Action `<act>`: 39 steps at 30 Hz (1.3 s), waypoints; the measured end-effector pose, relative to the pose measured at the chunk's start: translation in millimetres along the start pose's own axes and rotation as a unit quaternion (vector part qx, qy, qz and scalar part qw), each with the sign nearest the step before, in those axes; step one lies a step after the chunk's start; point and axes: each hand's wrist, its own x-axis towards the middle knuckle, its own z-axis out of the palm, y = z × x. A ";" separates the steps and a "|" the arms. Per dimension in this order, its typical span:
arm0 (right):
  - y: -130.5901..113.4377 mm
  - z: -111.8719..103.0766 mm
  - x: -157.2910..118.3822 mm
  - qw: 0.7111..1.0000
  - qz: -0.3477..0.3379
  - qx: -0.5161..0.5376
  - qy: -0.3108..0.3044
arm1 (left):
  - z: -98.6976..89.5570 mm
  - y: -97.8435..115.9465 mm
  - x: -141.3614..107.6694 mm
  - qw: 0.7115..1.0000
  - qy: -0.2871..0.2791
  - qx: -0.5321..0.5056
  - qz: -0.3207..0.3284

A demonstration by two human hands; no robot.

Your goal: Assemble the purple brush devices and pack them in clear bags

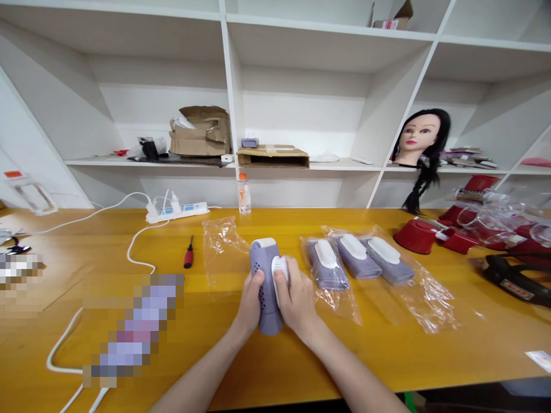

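Between my hands, above the table, stands a purple-grey plastic device (267,304) with rows of small holes and a white top end. My left hand (249,301) is closed round its left side, the thumb lying near the holes. On the other side my right hand (297,292) grips a white ribbed oval part (279,267) against the body; whether this part is fixed to it I cannot tell. A loose clear plastic bag (226,244) lies behind my left hand. To the right are three similar purple-grey devices with white oval parts, the nearest bagged device (329,272) lying in clear plastic.
A screwdriver (188,255), a white power strip (178,212) with cables and a bottle (244,195) are on the table (206,355). At left lies a blurred-out item (138,327). Red parts (415,236) crowd the right. Shelves behind hold cardboard boxes (200,135) and a mannequin head (419,140).
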 end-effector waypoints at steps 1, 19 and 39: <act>0.4 -0.6 -0.4 1.000 -0.001 -0.004 0.006 | 0.4 -0.5 0.1 1.000 -0.005 0.005 -0.007; -10.1 -7.7 32.6 0.992 0.096 -0.021 -0.073 | 14.8 19.8 -0.9 0.972 0.050 -0.121 -0.197; -20.6 8.2 46.4 0.986 -0.064 -0.128 -0.084 | -11.2 20.2 20.6 0.994 0.082 -0.071 0.012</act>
